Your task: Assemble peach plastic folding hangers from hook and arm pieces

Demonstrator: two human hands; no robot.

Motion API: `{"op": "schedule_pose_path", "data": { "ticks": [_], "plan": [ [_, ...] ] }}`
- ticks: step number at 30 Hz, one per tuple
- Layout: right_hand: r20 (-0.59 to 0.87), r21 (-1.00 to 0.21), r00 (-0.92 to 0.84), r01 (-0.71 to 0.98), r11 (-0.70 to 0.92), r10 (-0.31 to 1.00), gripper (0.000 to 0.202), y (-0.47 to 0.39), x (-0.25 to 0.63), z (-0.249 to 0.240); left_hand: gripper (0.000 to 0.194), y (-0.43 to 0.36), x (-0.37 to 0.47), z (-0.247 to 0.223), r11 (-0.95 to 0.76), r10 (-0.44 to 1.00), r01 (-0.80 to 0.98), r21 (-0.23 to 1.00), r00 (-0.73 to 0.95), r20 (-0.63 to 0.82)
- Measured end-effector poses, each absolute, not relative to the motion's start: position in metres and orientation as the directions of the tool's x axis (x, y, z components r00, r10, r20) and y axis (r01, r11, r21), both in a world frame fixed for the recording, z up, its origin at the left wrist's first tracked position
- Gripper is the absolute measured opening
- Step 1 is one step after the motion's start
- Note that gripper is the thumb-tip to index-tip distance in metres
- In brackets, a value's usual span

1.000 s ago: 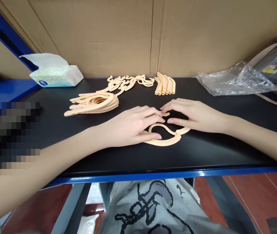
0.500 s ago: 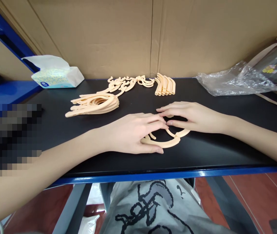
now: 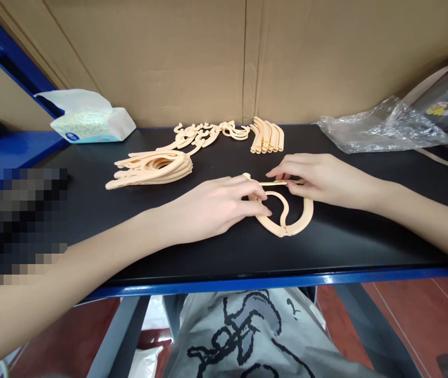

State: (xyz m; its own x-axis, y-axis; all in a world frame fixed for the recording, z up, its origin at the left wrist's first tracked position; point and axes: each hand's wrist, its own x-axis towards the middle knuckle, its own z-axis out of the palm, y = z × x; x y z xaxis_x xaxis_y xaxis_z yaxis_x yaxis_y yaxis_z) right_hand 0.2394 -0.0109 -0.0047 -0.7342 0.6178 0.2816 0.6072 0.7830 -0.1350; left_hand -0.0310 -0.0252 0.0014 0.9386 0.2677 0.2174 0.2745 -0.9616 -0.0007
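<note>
L fingers (image 3: 262,209), R fingers (image 3: 299,190) on frame (image 3: 308,210); bar (image 3: 274,184) L-R, bend (image 3: 285,231) twd wearer.

hands (image 3: 224,207) (image 3: 322,181) on beige frame (image 3: 306,215) | tissue pack (image 3: 93,126) rear left | plastic bag (image 3: 373,131) rear right

On the black, blue-edged counter (image 3: 224,260), a hand could pass in front of the cream rounded plastic frame (image 3: 305,215), though the left hand (image 3: 216,207) and right hand (image 3: 320,176) block its left and right rear. Nested cream plastic loops (image 3: 170,169) obstruct the left rear, and the brown cardboard wall (image 3: 160,58) stops reach behind; a gap opens between the bunched cream bent tubes (image 3: 268,137) and the crumpled clear plastic bag (image 3: 361,134).
</note>
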Motion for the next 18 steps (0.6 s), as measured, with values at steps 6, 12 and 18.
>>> {"op": "schedule_pose_path", "data": {
  "ticks": [6,12,18],
  "plan": [
    [0.271,-0.084,-0.718,0.645,0.759,0.641,0.033,-0.0071,0.2434,-0.0027,0.027,-0.0244,-0.0324,0.0037,-0.907,0.421,0.406,0.112,0.881,0.215],
    [0.252,-0.008,-0.708,0.680,0.733,0.659,0.024,-0.0082,0.2417,-0.0041,0.022,-0.0258,-0.0294,0.0069,-0.791,0.610,0.600,0.121,0.756,0.238],
    [0.244,-0.102,-0.664,0.707,0.700,0.707,0.018,-0.0107,0.2360,-0.0050,0.013,-0.0217,-0.0286,0.0045,-0.756,0.653,0.639,0.139,0.723,0.228]
  ]
}}
